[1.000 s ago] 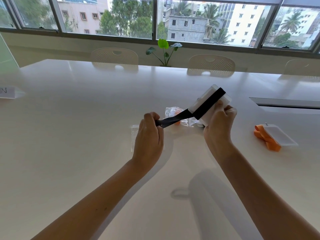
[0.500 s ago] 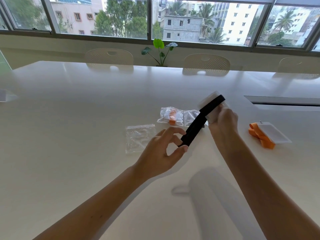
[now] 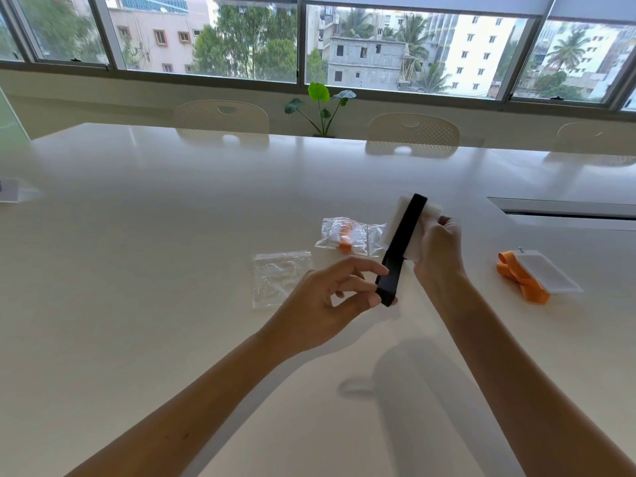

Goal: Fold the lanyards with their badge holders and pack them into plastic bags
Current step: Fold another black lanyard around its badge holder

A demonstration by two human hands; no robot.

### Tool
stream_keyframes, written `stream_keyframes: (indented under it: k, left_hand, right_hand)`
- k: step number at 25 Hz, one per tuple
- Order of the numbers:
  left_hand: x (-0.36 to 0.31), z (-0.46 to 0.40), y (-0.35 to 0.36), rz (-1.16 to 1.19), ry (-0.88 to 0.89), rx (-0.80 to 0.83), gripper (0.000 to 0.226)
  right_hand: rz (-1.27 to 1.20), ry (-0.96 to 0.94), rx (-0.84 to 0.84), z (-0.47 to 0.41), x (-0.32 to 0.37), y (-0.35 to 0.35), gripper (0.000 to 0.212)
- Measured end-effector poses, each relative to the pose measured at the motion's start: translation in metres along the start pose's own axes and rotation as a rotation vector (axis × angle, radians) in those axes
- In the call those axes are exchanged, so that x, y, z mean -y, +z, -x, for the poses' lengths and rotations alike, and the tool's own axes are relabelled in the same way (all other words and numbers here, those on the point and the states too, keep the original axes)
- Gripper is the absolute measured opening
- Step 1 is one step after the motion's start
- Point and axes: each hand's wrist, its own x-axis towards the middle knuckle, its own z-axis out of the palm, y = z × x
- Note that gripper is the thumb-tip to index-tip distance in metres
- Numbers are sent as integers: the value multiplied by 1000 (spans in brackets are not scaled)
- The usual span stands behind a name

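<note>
My right hand [image 3: 437, 258] grips a clear badge holder [image 3: 426, 215] above the white table [image 3: 172, 235], with a black lanyard [image 3: 401, 246] running across its face and down to the left. At the strap's folded lower end, my left hand [image 3: 327, 299] pinches it lightly between thumb and index finger, the other fingers loose. An empty clear plastic bag [image 3: 280, 277] lies flat just left of my left hand. Behind it is a packed bag [image 3: 347, 235] with an orange lanyard inside. Another orange lanyard [image 3: 518, 280] lies folded under its badge holder [image 3: 549, 273] at the right.
A long recessed slot [image 3: 564, 210] runs across the table at the far right. A small paper card [image 3: 12, 191] stands at the left edge. Three pale chairs [image 3: 413, 132] and a potted plant [image 3: 321, 105] line the far side under the windows.
My left hand has let go of its fist grip on the stretched strap and now holds the folded end with fingertips. The strap has swung from pointing left to hanging down-left.
</note>
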Motion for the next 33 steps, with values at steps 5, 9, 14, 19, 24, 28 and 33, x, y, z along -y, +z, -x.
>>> stream_keyframes:
  k: [5,9,14,19,24,28,33]
  left_hand:
    - [-10,-9,-12,-123,160,-64,34]
    - [-19,-36,-39,-144,171,-105,35]
    - [-3,-64,-59,-253,-111,-4,58]
    - [18,-68,-49,-221,-174,-49,79]
    - [27,-70,-23,-168,-151,-333,84]
    - [29,-76,-19,-177,-150,-473,60]
    - [25,-80,-12,-241,-106,-529,45]
  right_hand:
    - [168,-1,143,10,-7,6,5]
    - [203,60,359,26,-7,10,13]
    - [71,68,618,37,7,9,9]
    - [12,65,682,37,11,5,14]
    - [-29,72,714,32,8,1,11]
    - [43,73,742,35,1,4,11]
    - [72,66,691,36,-3,5,38]
